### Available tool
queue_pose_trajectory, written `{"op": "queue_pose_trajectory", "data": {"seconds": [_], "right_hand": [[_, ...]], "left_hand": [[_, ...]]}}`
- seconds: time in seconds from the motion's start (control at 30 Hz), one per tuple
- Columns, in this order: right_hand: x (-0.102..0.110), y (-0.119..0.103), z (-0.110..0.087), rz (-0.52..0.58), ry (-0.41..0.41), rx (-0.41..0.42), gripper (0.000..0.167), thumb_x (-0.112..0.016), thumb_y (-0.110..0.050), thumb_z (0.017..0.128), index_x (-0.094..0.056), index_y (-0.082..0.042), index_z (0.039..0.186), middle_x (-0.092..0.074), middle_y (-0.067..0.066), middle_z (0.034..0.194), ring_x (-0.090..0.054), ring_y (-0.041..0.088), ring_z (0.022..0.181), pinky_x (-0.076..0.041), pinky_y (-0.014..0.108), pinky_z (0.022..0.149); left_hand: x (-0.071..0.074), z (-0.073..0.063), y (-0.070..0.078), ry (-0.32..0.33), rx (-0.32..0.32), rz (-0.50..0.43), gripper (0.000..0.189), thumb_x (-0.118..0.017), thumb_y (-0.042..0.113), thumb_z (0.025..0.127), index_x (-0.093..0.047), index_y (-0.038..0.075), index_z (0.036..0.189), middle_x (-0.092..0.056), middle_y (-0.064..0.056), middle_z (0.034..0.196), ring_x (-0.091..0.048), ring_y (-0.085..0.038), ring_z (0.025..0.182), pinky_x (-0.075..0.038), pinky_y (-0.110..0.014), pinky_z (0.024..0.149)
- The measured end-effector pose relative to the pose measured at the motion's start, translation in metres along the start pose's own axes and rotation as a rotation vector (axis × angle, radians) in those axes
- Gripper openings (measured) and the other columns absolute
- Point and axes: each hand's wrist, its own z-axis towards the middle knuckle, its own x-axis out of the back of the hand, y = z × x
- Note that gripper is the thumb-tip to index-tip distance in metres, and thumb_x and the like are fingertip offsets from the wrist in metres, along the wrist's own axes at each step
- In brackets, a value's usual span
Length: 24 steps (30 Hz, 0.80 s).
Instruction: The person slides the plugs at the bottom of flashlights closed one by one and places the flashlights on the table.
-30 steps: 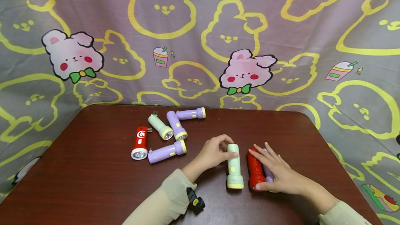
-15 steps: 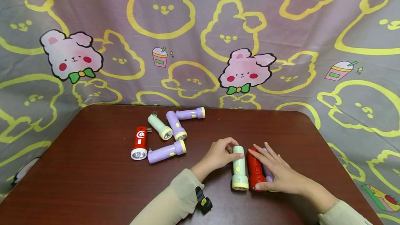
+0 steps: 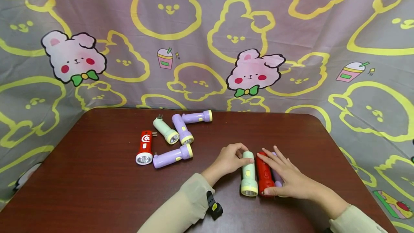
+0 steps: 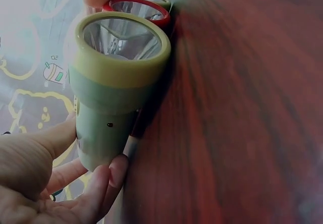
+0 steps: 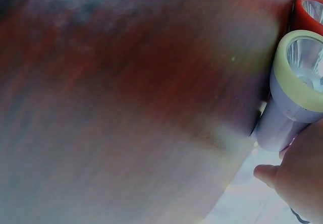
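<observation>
My left hand [image 3: 227, 161] holds the tail end of a pale green flashlight [image 3: 248, 175] between thumb and fingers; the flashlight lies on the table with its yellow-rimmed lens toward me. In the left wrist view, fingers curl around the narrow end of that green flashlight [image 4: 103, 133]. Close to its right lies a red flashlight [image 3: 265, 172]. My right hand [image 3: 289, 181] rests over the red flashlight and a purple flashlight [image 3: 277, 179], fingers extended and thumb at the red one's head. This hand covers much of the purple flashlight, whose head [image 5: 298, 75] shows in the right wrist view.
On the left lie a red flashlight with a white rim [image 3: 144, 148], a green flashlight [image 3: 164, 130] and three purple ones: a middle [image 3: 182, 127], a rear [image 3: 194, 118] and a front purple flashlight [image 3: 169, 158]. A patterned curtain [image 3: 194, 53] hangs behind the brown table [image 3: 97, 190].
My left hand has slid the green flashlight to the right, up close to the red one. The right hand has stayed nearly still over the red and purple flashlights.
</observation>
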Motion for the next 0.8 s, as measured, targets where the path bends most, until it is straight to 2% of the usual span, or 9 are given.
{"op": "queue_pose_trajectory", "data": {"seconds": [0.3, 0.8], "right_hand": [[0.0016, 0.0016, 0.0013, -0.003, -0.003, 0.005, 0.095, -0.077, -0.056, 0.076, -0.034, -0.023, 0.154, -0.026, 0.015, 0.162, -0.006, 0.053, 0.147, -0.015, 0.088, 0.094], [0.0022, 0.0037, 0.0009, 0.001, -0.006, 0.013, 0.096, -0.077, -0.056, 0.076, -0.034, -0.022, 0.154, -0.027, 0.015, 0.162, -0.006, 0.054, 0.147, -0.016, 0.089, 0.093]], "left_hand": [[-0.0006, 0.0027, 0.0028, 0.006, -0.015, 0.024, 0.029, -0.080, 0.031, 0.085, -0.069, 0.012, 0.105, -0.059, 0.003, 0.076, -0.050, -0.006, 0.066, -0.041, -0.018, 0.059], [-0.0029, 0.0016, 0.0065, 0.025, 0.028, -0.007, 0.029, -0.078, 0.029, 0.086, -0.068, 0.009, 0.104, -0.054, 0.002, 0.076, -0.048, -0.009, 0.066, -0.039, -0.019, 0.057]]}}
